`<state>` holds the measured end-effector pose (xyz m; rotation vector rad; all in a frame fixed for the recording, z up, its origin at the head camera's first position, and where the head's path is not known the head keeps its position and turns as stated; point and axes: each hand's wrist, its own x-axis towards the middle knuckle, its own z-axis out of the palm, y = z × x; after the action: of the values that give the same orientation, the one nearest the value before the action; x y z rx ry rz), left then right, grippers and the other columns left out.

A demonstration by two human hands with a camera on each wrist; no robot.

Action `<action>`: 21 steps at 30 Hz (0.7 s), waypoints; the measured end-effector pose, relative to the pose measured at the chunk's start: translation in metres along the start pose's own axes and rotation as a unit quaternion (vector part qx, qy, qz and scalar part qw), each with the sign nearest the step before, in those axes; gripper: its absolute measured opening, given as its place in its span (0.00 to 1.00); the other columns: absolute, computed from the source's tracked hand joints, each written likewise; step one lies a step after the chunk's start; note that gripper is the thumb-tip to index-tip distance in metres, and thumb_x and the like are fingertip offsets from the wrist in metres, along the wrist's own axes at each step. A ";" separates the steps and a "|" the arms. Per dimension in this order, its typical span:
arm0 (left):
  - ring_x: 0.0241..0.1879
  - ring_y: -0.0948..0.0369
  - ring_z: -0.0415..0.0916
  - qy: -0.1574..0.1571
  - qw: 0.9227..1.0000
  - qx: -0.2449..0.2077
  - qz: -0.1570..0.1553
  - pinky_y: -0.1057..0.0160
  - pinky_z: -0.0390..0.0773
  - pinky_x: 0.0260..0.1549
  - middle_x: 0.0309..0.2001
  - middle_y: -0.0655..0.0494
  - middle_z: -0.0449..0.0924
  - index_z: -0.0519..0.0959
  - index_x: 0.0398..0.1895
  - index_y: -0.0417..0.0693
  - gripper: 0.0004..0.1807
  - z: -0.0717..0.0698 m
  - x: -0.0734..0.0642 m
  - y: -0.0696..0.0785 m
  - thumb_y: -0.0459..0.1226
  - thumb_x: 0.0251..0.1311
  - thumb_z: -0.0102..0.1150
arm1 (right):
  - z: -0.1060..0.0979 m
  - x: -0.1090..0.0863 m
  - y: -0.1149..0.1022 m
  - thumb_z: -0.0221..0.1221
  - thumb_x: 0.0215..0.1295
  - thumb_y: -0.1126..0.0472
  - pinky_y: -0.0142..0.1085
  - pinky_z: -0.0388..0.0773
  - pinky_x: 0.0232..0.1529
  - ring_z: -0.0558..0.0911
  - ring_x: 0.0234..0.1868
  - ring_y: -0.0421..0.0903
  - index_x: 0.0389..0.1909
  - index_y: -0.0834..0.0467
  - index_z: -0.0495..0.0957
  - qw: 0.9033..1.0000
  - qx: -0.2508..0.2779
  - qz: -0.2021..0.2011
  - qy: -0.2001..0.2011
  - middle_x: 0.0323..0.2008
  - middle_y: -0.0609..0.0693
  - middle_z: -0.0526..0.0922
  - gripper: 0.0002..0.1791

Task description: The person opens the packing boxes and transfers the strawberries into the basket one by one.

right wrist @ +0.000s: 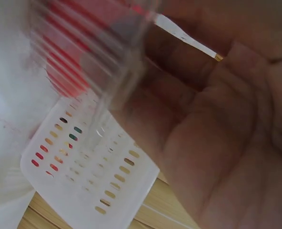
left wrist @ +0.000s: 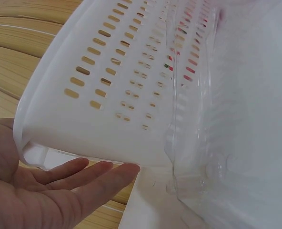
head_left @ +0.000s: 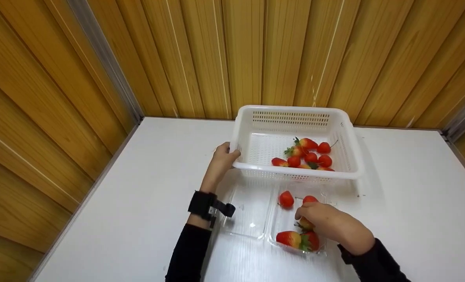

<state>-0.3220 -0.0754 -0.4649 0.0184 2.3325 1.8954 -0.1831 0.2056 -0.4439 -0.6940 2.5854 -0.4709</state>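
Note:
My left hand [head_left: 221, 161] grips the white basket [head_left: 295, 172] at its near left corner, thumb over the rim. In the left wrist view its fingers [left wrist: 107, 179] lie along the outside of the basket wall. Within the basket lie several strawberries [head_left: 307, 143] and cherries [head_left: 324, 147]. My right hand [head_left: 332, 223] reaches into a clear plastic box [head_left: 281, 225], its bent fingers pinching a strawberry [head_left: 306, 224], partly hidden under the hand. Two larger strawberries [head_left: 289, 238] sit at the box's near end, and two cherries [head_left: 286, 199] toward its far end.
The box's clear lid [head_left: 248, 211] lies open to its left on the white table [head_left: 138, 207]. A wood-panelled wall [head_left: 244, 55] rises right behind the basket, with another panelled wall [head_left: 32, 117] along the left side.

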 end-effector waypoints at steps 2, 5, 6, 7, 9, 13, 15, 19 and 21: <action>0.57 0.42 0.78 0.001 1.000 0.004 0.000 0.55 0.84 0.48 0.57 0.36 0.77 0.69 0.65 0.30 0.25 0.000 0.001 0.000 0.35 0.68 0.52 | 0.002 0.001 0.000 0.62 0.64 0.72 0.35 0.74 0.36 0.72 0.32 0.44 0.34 0.58 0.81 1.000 0.006 0.001 0.000 0.28 0.45 0.73 0.06; 0.56 0.43 0.78 0.003 1.000 0.006 0.002 0.55 0.84 0.47 0.56 0.36 0.78 0.70 0.64 0.30 0.25 0.000 0.001 -0.001 0.35 0.68 0.52 | 0.004 0.003 0.000 0.63 0.65 0.70 0.35 0.73 0.36 0.71 0.32 0.44 0.34 0.58 0.81 1.000 0.014 0.005 -0.006 0.27 0.46 0.71 0.04; 0.56 0.43 0.79 0.002 1.000 0.006 0.002 0.55 0.84 0.47 0.56 0.37 0.78 0.70 0.64 0.30 0.25 0.000 0.001 -0.001 0.36 0.68 0.52 | 0.004 0.003 0.000 0.64 0.65 0.69 0.35 0.73 0.36 0.71 0.32 0.44 0.34 0.57 0.80 1.000 0.017 0.006 -0.008 0.27 0.46 0.71 0.04; 0.55 0.44 0.79 0.002 1.000 0.007 0.002 0.55 0.84 0.47 0.56 0.36 0.78 0.70 0.64 0.30 0.25 0.000 0.000 -0.001 0.36 0.68 0.52 | 0.004 0.004 0.000 0.65 0.64 0.69 0.36 0.75 0.37 0.71 0.33 0.44 0.35 0.57 0.81 1.000 0.019 0.007 -0.011 0.27 0.46 0.71 0.04; 0.55 0.45 0.79 0.001 1.000 0.008 0.001 0.55 0.84 0.47 0.57 0.37 0.78 0.70 0.64 0.30 0.25 -0.001 0.000 0.000 0.36 0.69 0.52 | 0.004 0.005 0.001 0.66 0.64 0.69 0.37 0.76 0.38 0.72 0.33 0.44 0.35 0.57 0.81 1.000 0.022 0.005 -0.015 0.27 0.46 0.71 0.04; 0.55 0.46 0.79 -0.002 1.000 0.013 -0.001 0.55 0.84 0.48 0.57 0.38 0.77 0.70 0.65 0.32 0.24 -0.001 0.000 0.000 0.37 0.70 0.52 | 0.002 0.006 0.001 0.68 0.60 0.71 0.37 0.76 0.37 0.71 0.32 0.44 0.34 0.57 0.79 1.000 0.015 -0.003 -0.018 0.26 0.46 0.70 0.08; 0.56 0.46 0.79 -0.002 1.000 0.011 -0.001 0.55 0.84 0.48 0.57 0.38 0.77 0.70 0.65 0.32 0.24 -0.001 0.000 0.000 0.37 0.70 0.52 | 0.002 0.006 0.002 0.69 0.59 0.71 0.36 0.74 0.36 0.71 0.32 0.44 0.33 0.57 0.78 1.000 0.009 -0.008 -0.019 0.26 0.46 0.69 0.10; 0.57 0.45 0.78 0.001 1.000 0.008 -0.001 0.54 0.84 0.49 0.58 0.37 0.77 0.70 0.65 0.31 0.25 0.000 0.000 0.000 0.36 0.69 0.52 | 0.001 0.005 0.002 0.69 0.56 0.74 0.34 0.71 0.34 0.69 0.31 0.43 0.31 0.57 0.77 1.000 -0.004 -0.021 -0.017 0.25 0.46 0.67 0.12; 0.57 0.45 0.78 0.002 1.000 0.015 0.001 0.53 0.83 0.50 0.60 0.37 0.76 0.69 0.66 0.31 0.25 0.000 0.000 0.000 0.36 0.69 0.52 | 0.002 0.005 0.002 0.69 0.56 0.75 0.33 0.71 0.33 0.69 0.31 0.43 0.32 0.57 0.77 0.999 -0.007 -0.027 -0.016 0.25 0.45 0.68 0.12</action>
<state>-0.3221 -0.0751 -0.4651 0.0208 2.3649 1.8622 -0.1870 0.2042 -0.4476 -0.7712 2.5487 -0.4545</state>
